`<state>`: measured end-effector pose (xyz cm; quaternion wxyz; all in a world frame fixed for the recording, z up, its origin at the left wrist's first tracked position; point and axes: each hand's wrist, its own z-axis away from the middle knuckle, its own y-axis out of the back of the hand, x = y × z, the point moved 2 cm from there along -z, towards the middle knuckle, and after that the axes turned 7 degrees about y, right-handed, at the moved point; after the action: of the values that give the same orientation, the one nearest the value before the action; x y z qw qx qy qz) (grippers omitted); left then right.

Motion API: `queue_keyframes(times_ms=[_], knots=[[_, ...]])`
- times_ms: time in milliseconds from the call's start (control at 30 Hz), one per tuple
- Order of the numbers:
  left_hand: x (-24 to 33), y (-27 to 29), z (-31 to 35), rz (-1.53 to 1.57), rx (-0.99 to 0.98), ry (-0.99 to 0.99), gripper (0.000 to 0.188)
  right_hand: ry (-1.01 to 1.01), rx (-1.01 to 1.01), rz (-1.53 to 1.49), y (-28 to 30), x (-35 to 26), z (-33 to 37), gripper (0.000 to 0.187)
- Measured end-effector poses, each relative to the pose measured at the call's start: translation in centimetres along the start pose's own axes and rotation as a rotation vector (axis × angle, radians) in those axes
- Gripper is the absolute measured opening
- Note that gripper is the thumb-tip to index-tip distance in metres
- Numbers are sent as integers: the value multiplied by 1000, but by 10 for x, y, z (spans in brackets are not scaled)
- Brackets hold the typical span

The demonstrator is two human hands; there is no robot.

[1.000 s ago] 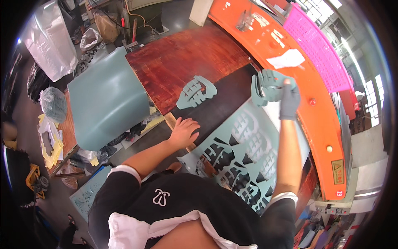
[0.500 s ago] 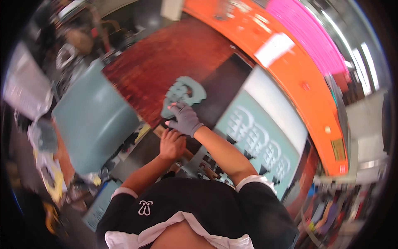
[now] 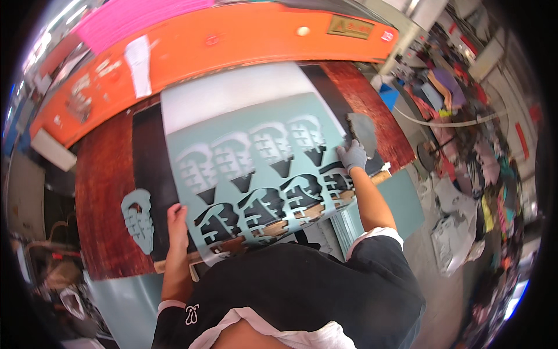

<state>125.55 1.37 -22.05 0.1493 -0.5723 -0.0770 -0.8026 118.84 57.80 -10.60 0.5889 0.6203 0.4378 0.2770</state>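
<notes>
A pale green sheet lies across the work surface, its front part full of sole-shaped openings and dark triangular gaps. Behind these openings, a row of cut sole shapes shows in the sheet. My bare left hand is at the sheet's left edge, fingers bent together on it. At the right edge is my right hand in a grey glove, its thumb and fingers closed at the border. A flat grey piece lies just beyond the right hand. Stacked cut green sole pieces rest left of my left hand.
An orange machine beam spans the far side, with a white paper piece hanging on it. The reddish-brown board extends at both sides. Green sheets are at the lower right, and scraps pile up farther right.
My view has swung to the right. My hands have left the green sole pieces, which stay on the board's left side, and have moved apart to the sheet's two edges.
</notes>
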Motion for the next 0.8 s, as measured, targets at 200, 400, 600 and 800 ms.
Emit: queue_keyframes(times_ms=[200, 400, 600, 800], knots=[[36, -11, 14, 43, -222, 102, 23, 138, -126, -649, -1, 50, 12, 45], [63, 39, 82, 17, -533, 310, 37, 235, -620, -1077, 26, 128, 87, 57], [103, -22, -13, -103, -162, 343, 31, 327, -355, -1027, -7, 73, 30, 62], [162, -135, 20, -416, -407, -28, 25, 226, -25, -1172, 30, 133, 126, 44]])
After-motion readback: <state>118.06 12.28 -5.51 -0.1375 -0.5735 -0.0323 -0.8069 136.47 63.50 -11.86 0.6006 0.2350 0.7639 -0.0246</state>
